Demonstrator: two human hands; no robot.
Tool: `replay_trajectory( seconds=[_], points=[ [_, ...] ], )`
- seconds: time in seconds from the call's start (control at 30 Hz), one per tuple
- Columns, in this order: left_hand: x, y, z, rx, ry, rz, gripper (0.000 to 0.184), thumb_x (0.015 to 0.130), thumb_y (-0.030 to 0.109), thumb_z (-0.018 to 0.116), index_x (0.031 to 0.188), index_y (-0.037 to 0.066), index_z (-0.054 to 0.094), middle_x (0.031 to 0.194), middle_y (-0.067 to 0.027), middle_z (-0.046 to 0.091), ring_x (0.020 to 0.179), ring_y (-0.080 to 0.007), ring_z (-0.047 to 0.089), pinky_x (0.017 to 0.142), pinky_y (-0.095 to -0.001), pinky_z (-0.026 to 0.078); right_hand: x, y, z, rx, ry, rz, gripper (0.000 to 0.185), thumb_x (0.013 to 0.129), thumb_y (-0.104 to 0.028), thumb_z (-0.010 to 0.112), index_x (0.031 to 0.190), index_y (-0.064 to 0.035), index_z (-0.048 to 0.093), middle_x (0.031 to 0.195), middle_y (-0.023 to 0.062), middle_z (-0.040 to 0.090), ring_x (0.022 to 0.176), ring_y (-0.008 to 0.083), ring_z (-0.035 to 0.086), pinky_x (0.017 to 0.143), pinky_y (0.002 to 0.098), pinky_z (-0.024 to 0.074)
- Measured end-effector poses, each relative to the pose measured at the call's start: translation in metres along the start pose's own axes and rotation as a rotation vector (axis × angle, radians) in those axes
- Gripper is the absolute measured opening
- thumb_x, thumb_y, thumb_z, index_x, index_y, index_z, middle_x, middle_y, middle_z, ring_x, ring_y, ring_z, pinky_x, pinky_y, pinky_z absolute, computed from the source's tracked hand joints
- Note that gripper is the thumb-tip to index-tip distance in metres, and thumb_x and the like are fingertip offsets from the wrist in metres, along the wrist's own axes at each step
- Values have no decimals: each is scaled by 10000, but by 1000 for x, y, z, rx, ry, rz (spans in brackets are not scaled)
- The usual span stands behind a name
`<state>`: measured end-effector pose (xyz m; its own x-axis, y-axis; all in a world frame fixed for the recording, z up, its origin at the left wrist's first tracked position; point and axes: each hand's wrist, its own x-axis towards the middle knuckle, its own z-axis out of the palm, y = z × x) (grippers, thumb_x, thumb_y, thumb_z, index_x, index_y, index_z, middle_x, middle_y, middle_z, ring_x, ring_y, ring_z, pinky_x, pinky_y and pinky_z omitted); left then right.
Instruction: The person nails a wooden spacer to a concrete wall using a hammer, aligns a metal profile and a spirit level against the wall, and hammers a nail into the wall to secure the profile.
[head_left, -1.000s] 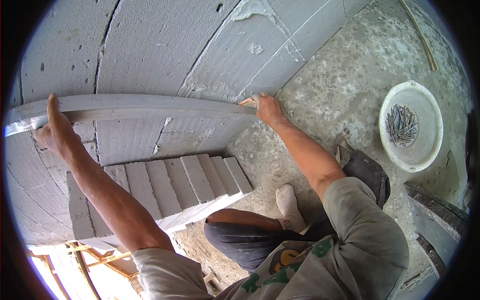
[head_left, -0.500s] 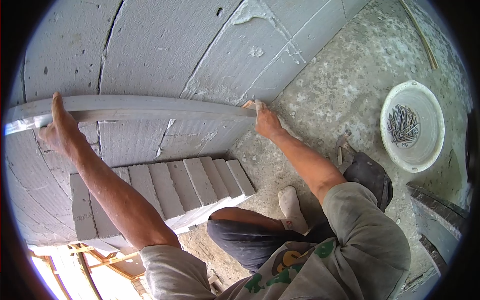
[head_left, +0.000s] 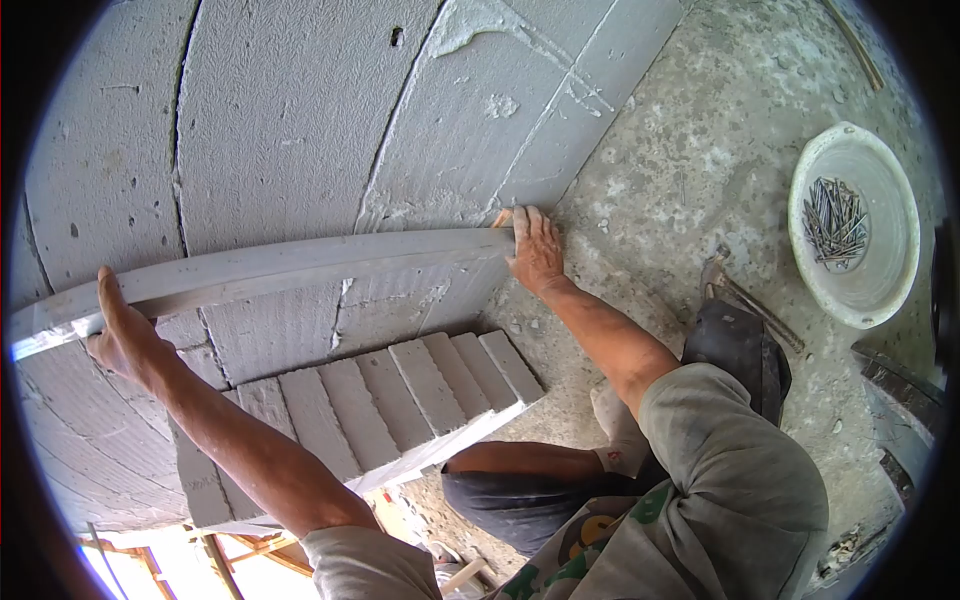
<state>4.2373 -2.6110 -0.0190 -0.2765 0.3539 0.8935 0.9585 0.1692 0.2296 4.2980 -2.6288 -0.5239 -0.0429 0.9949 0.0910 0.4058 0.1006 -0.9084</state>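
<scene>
A long grey aluminium straightedge (head_left: 330,258) lies across the wall of pale grey aerated blocks (head_left: 280,120). Near its far left end, my left hand (head_left: 128,325) is wrapped round it, the thumb over the upper edge. My right hand (head_left: 535,248) is closed on the other end, close to where wall and floor meet, with its fingers over the tip. A small orange-brown piece (head_left: 502,217) shows just beside those fingers; what it is cannot be made out.
Several grey blocks (head_left: 395,400) stand in a row below the straightedge. On the concrete floor (head_left: 690,150) at right sits a white basin (head_left: 905,235) holding many nails (head_left: 835,222). A hammer (head_left: 750,300) lies near my knee, partly hidden. A thin stick (head_left: 855,45) lies farther off.
The view has turned, so wall, blocks and basin sit differently. My right hand has shifted its fingers over the straightedge's end; my left hand keeps its grip. More of the hammer shows.
</scene>
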Motion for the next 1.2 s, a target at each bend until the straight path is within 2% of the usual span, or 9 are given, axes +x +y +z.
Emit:
replay_trajectory(
  seconds=[0.07,0.17,0.4,0.67,0.77,0.87,1.07,1.17,1.2],
  points=[
    [9,-4,-4,42,-16,-41,948,687,439,774,1249,-198,353,1101,-283,568,967,-327,636,758,-376,539,-2,0,5,30,10,34,828,681,-130,791,1360,-50,323,1316,191,394,1218,380,417,1023,476,340],
    [17,-14,-6,-4,9,-46,697,677,416,806,1058,-127,591,970,-198,644,824,-239,637,660,-356,503,-3,2,4,59,-27,107,778,668,-125,793,1319,-53,374,1284,181,432,1210,368,431,1011,470,349],
    [11,-11,-14,105,-3,1,639,683,481,760,1002,-66,677,915,-147,665,784,-214,623,609,-325,465,-5,0,14,114,44,128,721,674,-106,784,1290,-73,411,1244,157,461,1197,355,437,1016,475,345],
    [25,-25,-24,138,-77,-76,614,670,498,757,967,-37,709,854,-131,668,696,-177,588,518,-289,405,-8,-1,15,93,63,98,720,638,-75,773,1278,-172,457,1189,127,475,1170,342,452,999,479,343],
    [22,-24,-24,159,-69,-83,608,672,502,756,953,-35,709,831,-118,661,672,-171,578,507,-285,401,-8,-1,19,96,104,113,717,622,-68,767,1267,-178,476,1177,114,481,1165,336,456,990,476,344],
    [20,-18,-27,170,-165,-65,667,694,481,740,993,-105,631,859,-168,633,767,-212,609,613,-323,453,-10,-3,20,119,111,133,707,624,-68,768,1257,-177,472,1186,132,465,1168,352,447,995,493,334],
    [14,-23,-20,83,-82,-35,831,683,484,753,1135,-169,506,1025,-257,599,953,-295,615,796,-397,489,-5,2,25,180,79,164,691,632,-57,740,1258,-164,467,1194,152,458,1159,373,453,1007,493,335],
    [16,-26,-14,9,19,-17,548,708,410,775,924,-84,680,859,-136,645,750,-185,600,658,-314,492,-2,2,26,190,36,174,689,632,-49,730,1259,-153,465,1194,157,457,1152,381,459,1011,487,338],
    [18,-28,-14,15,13,-20,546,708,405,777,926,-86,679,862,-136,644,758,-189,603,673,-318,497,-2,3,25,185,19,175,689,631,-46,728,1259,-149,465,1194,159,456,1150,383,460,1013,485,339]
  ],
)
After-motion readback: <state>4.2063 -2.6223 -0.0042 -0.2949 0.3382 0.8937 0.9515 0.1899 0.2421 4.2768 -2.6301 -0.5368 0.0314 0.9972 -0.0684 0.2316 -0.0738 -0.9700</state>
